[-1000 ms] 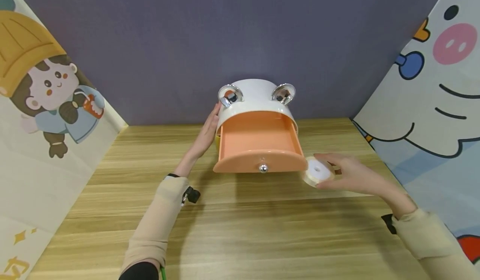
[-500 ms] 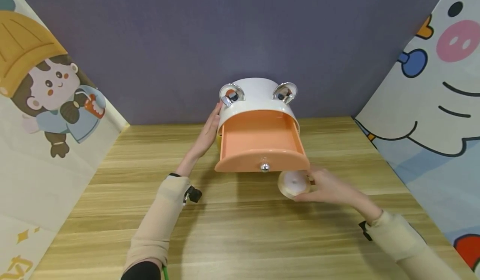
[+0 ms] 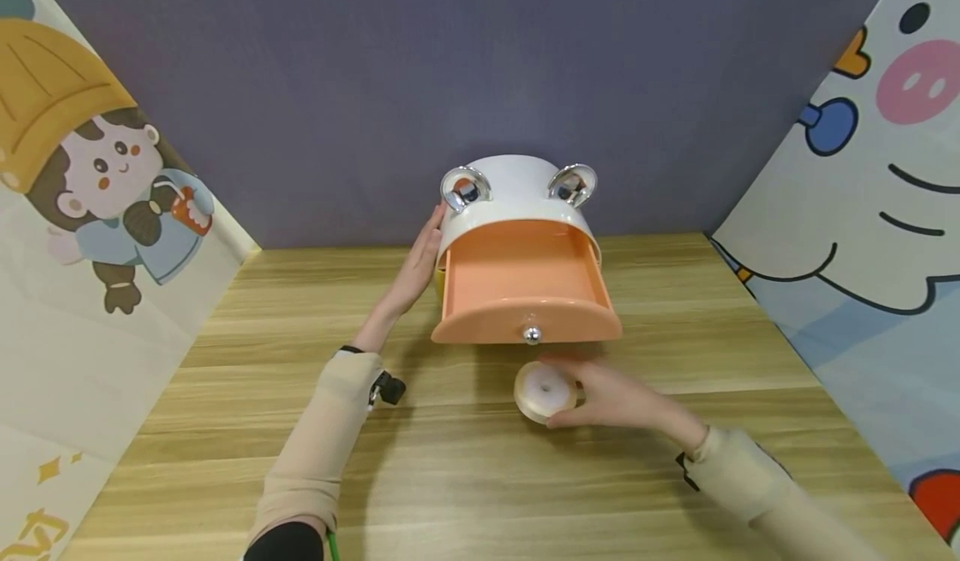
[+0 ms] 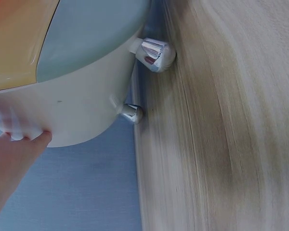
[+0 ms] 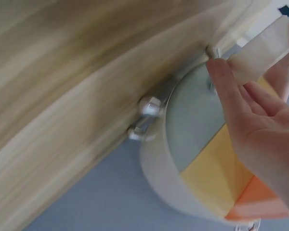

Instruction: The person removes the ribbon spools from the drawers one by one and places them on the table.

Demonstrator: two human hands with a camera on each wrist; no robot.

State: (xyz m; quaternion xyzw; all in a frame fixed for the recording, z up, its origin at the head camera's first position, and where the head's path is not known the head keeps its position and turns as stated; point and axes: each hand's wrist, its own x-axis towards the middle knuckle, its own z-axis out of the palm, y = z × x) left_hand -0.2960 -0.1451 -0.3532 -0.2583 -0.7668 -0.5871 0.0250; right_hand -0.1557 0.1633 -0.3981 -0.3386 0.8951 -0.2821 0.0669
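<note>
A white, rounded drawer box (image 3: 517,179) with two shiny silver eyes stands at the back of the table. Its top orange drawer (image 3: 525,269) is pulled out, bare inside, with a silver knob (image 3: 532,335) on the front. My left hand (image 3: 416,273) rests against the box's left side with extended fingers; the left wrist view shows the fingertips (image 4: 44,137) on the white shell. Between thumb and fingers my right hand (image 3: 618,396) grips a cream roll (image 3: 545,388) with a white disc face and small centre hole, in front of the drawer. The right wrist view shows the roll (image 5: 265,50) edge-on.
Lower down, the box has a yellow drawer (image 5: 221,168) and a grey-green drawer (image 5: 195,115), above silver feet (image 4: 156,54). Wood-grain table (image 3: 465,478) spreads in front. A grey-blue panel (image 3: 345,111) rises behind, with cartoon-printed panels on both sides.
My right hand has carried the roll leftward and toward me, from beside the drawer's right corner to in front of its knob. The left hand and the drawer keep their places.
</note>
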